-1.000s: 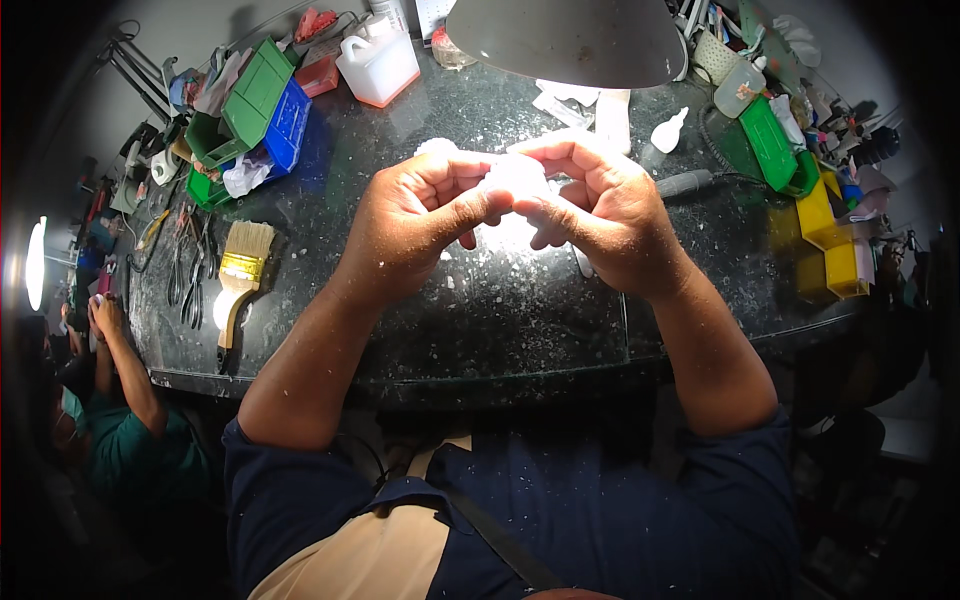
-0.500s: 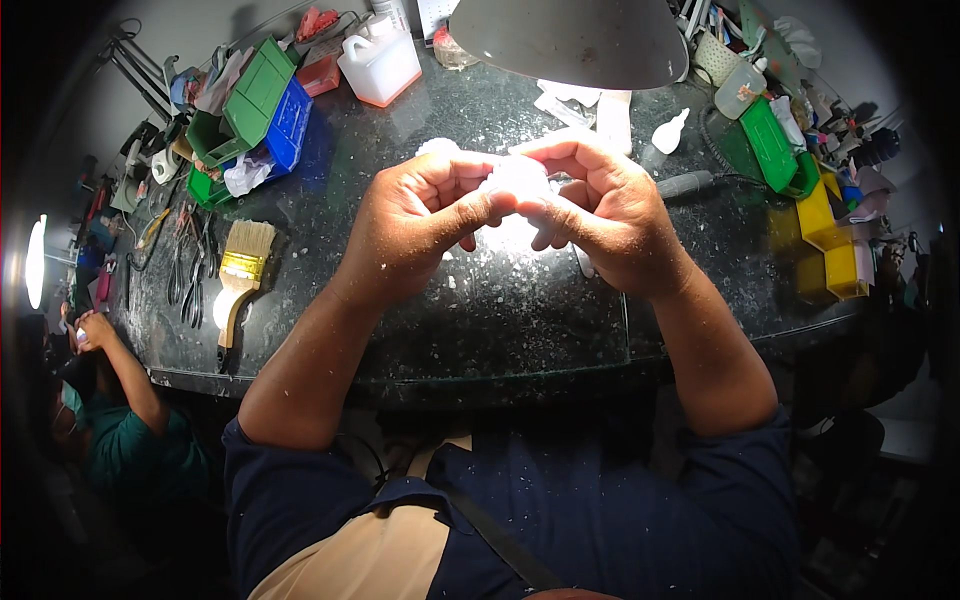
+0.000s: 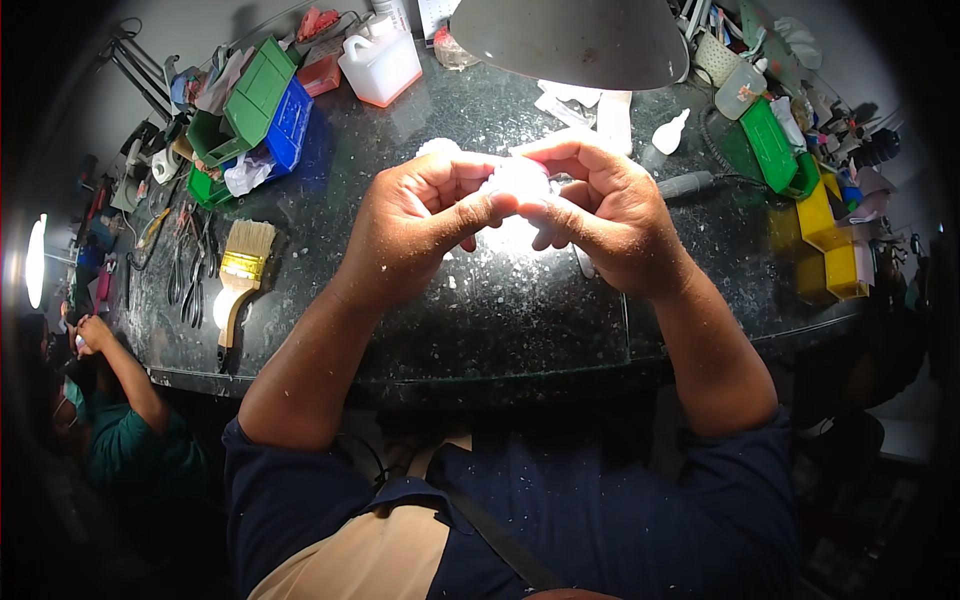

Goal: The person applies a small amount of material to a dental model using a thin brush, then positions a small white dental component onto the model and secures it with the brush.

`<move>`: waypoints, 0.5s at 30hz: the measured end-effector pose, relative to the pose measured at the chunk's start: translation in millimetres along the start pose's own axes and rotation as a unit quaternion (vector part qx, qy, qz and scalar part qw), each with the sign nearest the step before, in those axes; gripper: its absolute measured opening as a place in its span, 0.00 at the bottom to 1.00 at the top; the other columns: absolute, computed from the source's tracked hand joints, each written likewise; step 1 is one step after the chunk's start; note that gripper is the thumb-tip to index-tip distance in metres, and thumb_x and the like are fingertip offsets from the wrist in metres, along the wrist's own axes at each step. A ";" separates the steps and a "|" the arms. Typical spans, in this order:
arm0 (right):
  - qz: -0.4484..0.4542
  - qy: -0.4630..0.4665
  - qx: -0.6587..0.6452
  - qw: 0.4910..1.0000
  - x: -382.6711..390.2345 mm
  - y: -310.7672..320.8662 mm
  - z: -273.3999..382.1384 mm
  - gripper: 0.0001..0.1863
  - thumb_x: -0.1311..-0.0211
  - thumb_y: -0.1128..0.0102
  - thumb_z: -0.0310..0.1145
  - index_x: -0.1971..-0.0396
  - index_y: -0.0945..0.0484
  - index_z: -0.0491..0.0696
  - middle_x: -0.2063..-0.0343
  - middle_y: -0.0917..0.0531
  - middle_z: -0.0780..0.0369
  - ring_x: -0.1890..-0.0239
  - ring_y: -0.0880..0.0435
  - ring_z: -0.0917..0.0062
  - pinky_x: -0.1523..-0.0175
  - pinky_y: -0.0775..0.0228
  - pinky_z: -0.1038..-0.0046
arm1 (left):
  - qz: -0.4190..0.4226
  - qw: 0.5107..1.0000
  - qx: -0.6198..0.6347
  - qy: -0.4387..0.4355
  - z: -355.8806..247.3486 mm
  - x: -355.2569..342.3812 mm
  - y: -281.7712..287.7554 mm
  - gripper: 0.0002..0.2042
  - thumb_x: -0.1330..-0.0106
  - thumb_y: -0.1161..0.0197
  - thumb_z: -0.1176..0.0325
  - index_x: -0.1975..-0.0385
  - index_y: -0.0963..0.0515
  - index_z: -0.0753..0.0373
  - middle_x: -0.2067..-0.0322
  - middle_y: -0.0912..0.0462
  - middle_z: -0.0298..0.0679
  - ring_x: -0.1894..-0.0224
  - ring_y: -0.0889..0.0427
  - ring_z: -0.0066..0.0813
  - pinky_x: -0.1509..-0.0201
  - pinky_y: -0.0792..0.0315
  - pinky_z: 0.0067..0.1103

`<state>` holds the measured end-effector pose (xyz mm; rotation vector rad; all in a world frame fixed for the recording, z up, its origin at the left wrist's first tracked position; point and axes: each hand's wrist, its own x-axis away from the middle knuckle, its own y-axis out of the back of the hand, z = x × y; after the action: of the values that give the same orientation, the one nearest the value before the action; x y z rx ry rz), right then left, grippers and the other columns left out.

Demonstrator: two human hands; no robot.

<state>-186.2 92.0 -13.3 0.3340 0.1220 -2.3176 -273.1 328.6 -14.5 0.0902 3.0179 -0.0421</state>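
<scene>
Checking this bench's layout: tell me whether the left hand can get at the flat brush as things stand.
Probably yes: the flat brush lies left of the left forearm, nothing visibly between. The left hand would likely first have to release the white piece it holds with the right hand.

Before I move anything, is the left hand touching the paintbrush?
Apart. The head view shows it: a wide strip of dark tabletop separates the left hand from the paintbrush, which lies off to its left.
</scene>
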 end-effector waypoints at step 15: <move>-0.002 0.005 0.002 1.000 0.4 -0.2 -1.8 0.22 0.26 0.22 0.33 0.41 0.18 0.39 0.51 0.13 0.56 0.61 0.09 0.82 0.60 0.15 0.80 | 0.007 1.000 -0.009 -0.002 -0.4 -0.1 0.5 0.17 0.23 0.25 0.67 0.42 0.18 0.70 0.54 0.10 0.43 0.55 0.12 0.23 0.60 0.18 0.20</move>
<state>-186.3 92.1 -15.1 0.3473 0.1224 -2.3205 -273.0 329.2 -14.1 0.1080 3.0127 -0.0126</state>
